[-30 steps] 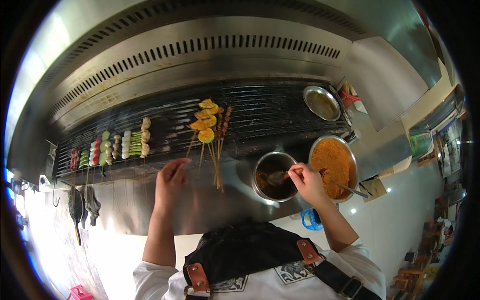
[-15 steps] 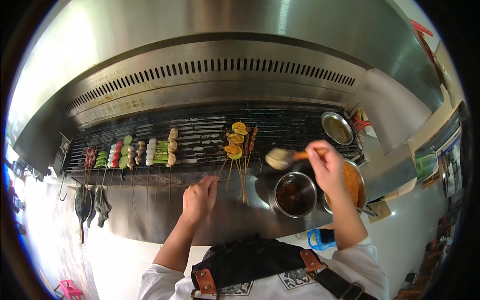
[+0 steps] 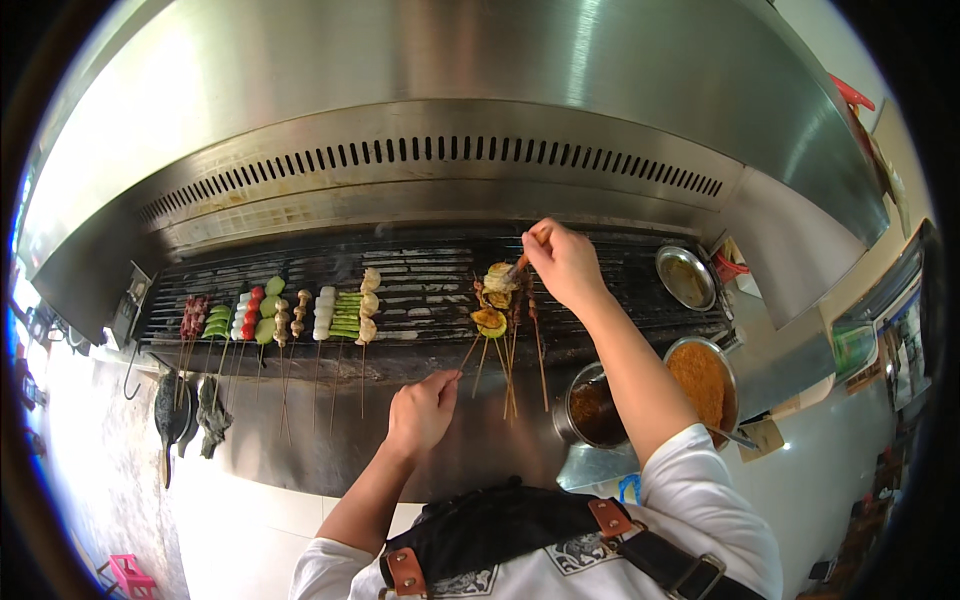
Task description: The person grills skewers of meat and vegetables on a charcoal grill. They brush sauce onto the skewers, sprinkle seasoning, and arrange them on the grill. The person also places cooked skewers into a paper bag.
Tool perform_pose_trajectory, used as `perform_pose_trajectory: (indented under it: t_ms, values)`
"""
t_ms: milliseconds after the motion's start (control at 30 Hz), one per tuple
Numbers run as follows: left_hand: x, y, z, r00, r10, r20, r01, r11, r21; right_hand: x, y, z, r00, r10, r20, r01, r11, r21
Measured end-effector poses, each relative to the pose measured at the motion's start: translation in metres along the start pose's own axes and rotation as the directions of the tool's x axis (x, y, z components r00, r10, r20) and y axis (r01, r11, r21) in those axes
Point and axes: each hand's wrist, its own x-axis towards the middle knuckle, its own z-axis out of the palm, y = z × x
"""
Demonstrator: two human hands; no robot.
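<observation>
My right hand (image 3: 565,265) grips a wooden-handled brush (image 3: 500,278), its pale bristles on the yellow-topped skewers (image 3: 490,322) at the grill's middle right. Thin brown skewers (image 3: 532,305) lie beside these. My left hand (image 3: 425,405), at the grill's front edge, pinches the end of a bamboo stick (image 3: 467,357) from that bunch. Below my right forearm stand a steel pot of dark sauce (image 3: 590,400) and a bowl of orange powder (image 3: 697,378) with a metal handle sticking out.
Several vegetable, mushroom and meat skewers (image 3: 268,310) lie across the grill's left half. A steel dish (image 3: 685,280) sits at its right end. A metal hood (image 3: 460,50) curves overhead. Dark utensils (image 3: 168,410) hang at the front left. A pink stool (image 3: 130,575) stands on the floor.
My right hand has lifted the brush out of the sauce pot and moved it up and left onto the yellow skewers. My left hand stays on the stick. The view has shifted upward.
</observation>
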Motion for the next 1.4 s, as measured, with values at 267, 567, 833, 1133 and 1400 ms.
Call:
perform_pose_trajectory:
  t_ms: [267,567,833,1133,1400]
  values:
    - [-0.003,0.002,-0.006,0.860,-0.321,0.396,0.500,0.378,-0.779,-0.002,-0.017,-0.042,0.971,-0.132,-0.200,0.169,0.968,0.183]
    - [-0.007,-0.010,0.010,0.833,-0.357,0.422,0.545,0.403,-0.735,-0.031,-0.006,-0.003,0.990,-0.133,0.043,0.129,0.988,0.085]
    - [-0.017,-0.011,0.010,0.883,-0.376,0.280,0.416,0.353,-0.838,0.000,0.004,-0.028,0.981,-0.032,-0.193,0.090,0.951,0.297]
    - [-0.043,-0.045,-0.018,0.768,-0.614,0.185,0.355,0.167,-0.920,-0.039,-0.025,0.002,0.972,-0.104,0.212,0.084,0.991,0.100]
    - [-0.021,0.001,0.024,0.759,-0.460,0.461,0.563,0.109,-0.819,-0.002,0.011,0.010,0.999,-0.005,0.040,0.004,0.999,0.045]
